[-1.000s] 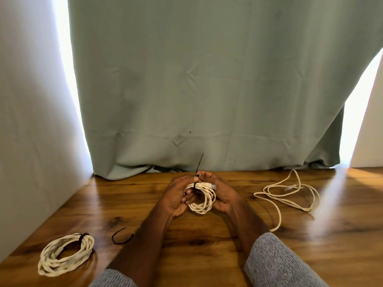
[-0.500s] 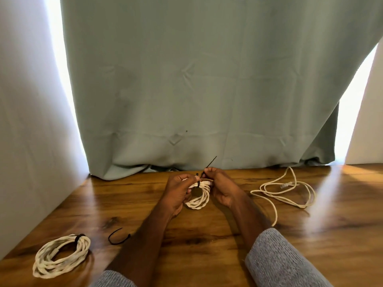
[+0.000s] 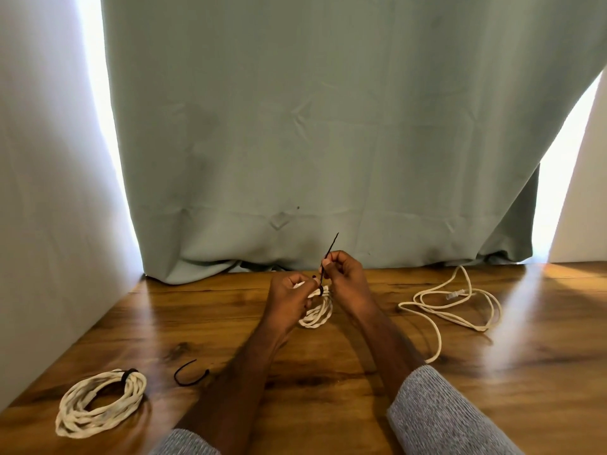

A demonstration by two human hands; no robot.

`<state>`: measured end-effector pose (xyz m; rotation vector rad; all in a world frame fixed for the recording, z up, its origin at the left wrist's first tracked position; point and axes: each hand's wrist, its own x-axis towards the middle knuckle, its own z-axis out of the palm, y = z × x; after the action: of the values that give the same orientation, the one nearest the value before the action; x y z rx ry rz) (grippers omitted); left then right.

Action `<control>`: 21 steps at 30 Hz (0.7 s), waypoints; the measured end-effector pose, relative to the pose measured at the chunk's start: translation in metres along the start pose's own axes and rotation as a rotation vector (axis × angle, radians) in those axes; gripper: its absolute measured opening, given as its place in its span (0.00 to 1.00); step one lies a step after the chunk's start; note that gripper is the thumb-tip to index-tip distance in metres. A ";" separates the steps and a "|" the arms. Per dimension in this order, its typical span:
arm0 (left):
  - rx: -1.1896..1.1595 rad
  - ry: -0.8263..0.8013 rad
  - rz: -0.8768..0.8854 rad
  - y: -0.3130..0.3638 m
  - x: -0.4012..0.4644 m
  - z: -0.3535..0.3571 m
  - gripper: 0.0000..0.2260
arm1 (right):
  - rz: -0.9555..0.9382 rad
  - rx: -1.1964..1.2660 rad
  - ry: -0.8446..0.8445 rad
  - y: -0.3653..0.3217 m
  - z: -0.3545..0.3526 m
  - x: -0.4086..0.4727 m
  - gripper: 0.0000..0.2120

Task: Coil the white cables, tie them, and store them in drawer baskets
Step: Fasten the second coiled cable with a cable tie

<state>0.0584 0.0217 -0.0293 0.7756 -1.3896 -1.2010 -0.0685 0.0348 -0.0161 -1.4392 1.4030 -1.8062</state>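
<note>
Both hands meet above the tabletop [image 3: 328, 372], just in front of the grey-green curtain [image 3: 328, 126]. Curled round the top of a small coiled white cable [image 3: 318, 313], the left hand [image 3: 290, 300] holds it up so the loops hang down toward the wood. Fingers of the right hand [image 3: 345, 277] pinch the black cable tie [image 3: 328, 257] that wraps the coil, its free tail sticking up and away toward the curtain. Right of the held coil, well apart, a loose white cable [image 3: 460, 303] sprawls uncoiled. Left of it and nearer the person lies a finished coil [image 3: 98, 402] bound with a black tie, and between that coil and the left forearm rests a spare black tie [image 3: 190, 377].
</note>
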 end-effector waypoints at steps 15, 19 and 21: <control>-0.156 0.275 -0.146 0.001 0.008 -0.012 0.10 | -0.204 -0.061 -0.342 -0.004 0.008 -0.014 0.02; -0.260 0.269 -0.189 0.001 0.007 -0.014 0.10 | -0.209 -0.082 -0.378 0.003 0.006 -0.018 0.07; -0.307 0.254 -0.206 0.003 0.006 -0.014 0.10 | -0.273 -0.156 -0.339 0.008 0.007 -0.020 0.08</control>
<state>0.0715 0.0139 -0.0257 0.8322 -0.9084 -1.3825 -0.0574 0.0447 -0.0326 -1.9926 1.2420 -1.5300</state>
